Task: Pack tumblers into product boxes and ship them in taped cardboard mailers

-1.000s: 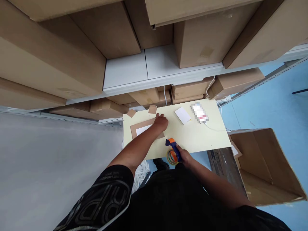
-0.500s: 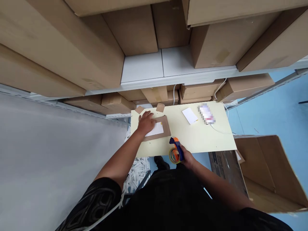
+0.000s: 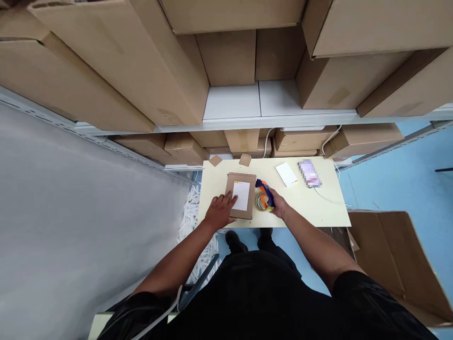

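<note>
A flat brown cardboard box lies on the cream table, its long sides running front to back. On its top is a white label with a small yellow mark. My left hand rests on the box's left side, fingers spread, fingertips on the label's edge. In my right hand is a blue and orange tape dispenser carrying a roll of tape. It is held just beside the box's right edge; I cannot tell whether they touch.
Two small cardboard pieces lie at the table's back left. A white pad and a blurred-out phone-like object with a cable lie at the right. Shelves of cartons rise behind. A large open carton stands right of the table.
The box has turned about a quarter turn and shifted right. My left hand has moved from its back edge to its left side. My right hand has raised the tape dispenser over the table.
</note>
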`<state>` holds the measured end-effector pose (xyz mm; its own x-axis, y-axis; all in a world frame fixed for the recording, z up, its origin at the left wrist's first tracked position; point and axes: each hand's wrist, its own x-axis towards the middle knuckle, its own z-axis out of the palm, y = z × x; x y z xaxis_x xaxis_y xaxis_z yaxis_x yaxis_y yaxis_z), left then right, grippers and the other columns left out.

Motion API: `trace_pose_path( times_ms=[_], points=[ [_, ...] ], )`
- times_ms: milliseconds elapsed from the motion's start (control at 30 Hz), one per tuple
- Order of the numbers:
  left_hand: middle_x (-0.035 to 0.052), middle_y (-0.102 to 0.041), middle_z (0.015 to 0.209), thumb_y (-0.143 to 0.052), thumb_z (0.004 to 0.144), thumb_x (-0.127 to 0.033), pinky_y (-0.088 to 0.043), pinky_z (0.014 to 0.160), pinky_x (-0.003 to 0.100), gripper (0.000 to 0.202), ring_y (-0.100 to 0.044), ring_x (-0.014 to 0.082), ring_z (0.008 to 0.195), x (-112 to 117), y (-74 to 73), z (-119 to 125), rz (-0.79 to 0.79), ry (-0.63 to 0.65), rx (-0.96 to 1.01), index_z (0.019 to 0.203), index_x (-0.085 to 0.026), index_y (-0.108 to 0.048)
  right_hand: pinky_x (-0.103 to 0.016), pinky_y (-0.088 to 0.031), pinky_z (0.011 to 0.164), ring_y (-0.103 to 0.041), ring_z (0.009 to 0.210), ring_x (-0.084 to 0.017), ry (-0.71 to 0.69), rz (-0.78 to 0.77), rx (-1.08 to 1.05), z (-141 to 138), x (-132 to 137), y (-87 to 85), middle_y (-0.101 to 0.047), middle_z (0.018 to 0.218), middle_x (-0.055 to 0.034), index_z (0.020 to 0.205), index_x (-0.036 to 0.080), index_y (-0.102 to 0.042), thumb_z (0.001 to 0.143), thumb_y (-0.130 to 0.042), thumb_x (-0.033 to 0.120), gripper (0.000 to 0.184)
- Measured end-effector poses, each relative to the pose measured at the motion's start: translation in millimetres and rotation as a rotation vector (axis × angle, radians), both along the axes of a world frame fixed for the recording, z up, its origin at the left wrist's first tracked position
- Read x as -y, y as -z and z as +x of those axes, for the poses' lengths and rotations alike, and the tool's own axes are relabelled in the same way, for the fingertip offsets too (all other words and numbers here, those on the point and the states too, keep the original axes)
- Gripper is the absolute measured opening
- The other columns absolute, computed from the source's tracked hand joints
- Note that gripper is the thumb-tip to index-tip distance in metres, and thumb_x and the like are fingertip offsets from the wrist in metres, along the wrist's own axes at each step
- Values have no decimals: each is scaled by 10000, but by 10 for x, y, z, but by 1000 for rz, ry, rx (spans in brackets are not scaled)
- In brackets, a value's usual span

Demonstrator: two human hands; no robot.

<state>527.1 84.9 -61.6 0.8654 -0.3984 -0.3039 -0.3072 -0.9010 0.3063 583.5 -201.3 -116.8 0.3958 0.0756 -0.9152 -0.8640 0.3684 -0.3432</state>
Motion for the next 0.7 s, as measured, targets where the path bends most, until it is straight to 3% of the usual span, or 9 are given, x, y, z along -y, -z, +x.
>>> trace_pose_path(
  times_ms=[133,300,467,600,700],
  points=[
    [148,-137,1724,-820,709,-607,-17,1268,585,1141,-68,418,1585,188,81,53,-10,11,75,1642,-240,-275,-361,-599,715,-701,777,-210,-85,46,-15,208,1,-43,-753,939,-73,1037,199,-702,913,-614,606,434],
    [163,-118,1722,-749,756,-663,12,1267,572,1138,-50,385,1594,227,166,14,20,-4,89,1653,-199,-225,-322,-569,650,-687,732,-203,-113,114,-56,74,116,33,-750,890,-73,1027,184,-701,925,-576,634,478],
    [160,-99,1725,-715,780,-677,-18,1274,543,1136,-41,361,1599,318,207,-14,36,-35,99,1658,-181,-192,-364,-592,722,-719,798,-233,-73,278,-62,-645,275,147,-764,930,-97,1054,175,-710,933,-517,675,550],
    [170,-86,1727,-691,792,-690,-44,1272,539,1132,-23,377,1597,491,282,-10,39,-97,112,1657,-168,-182,-400,-601,799,-733,819,-257,-55,351,-86,-1334,207,215,-772,906,-106,990,184,-729,941,-455,699,585],
    [204,-57,1723,-660,809,-703,-72,1264,548,1136,-8,407,1590,691,314,-12,72,-153,130,1649,-104,-184,-401,-605,812,-740,846,-264,42,392,-77,-1513,60,262,-780,922,-102,994,185,-733,942,-463,674,561]
  ],
)
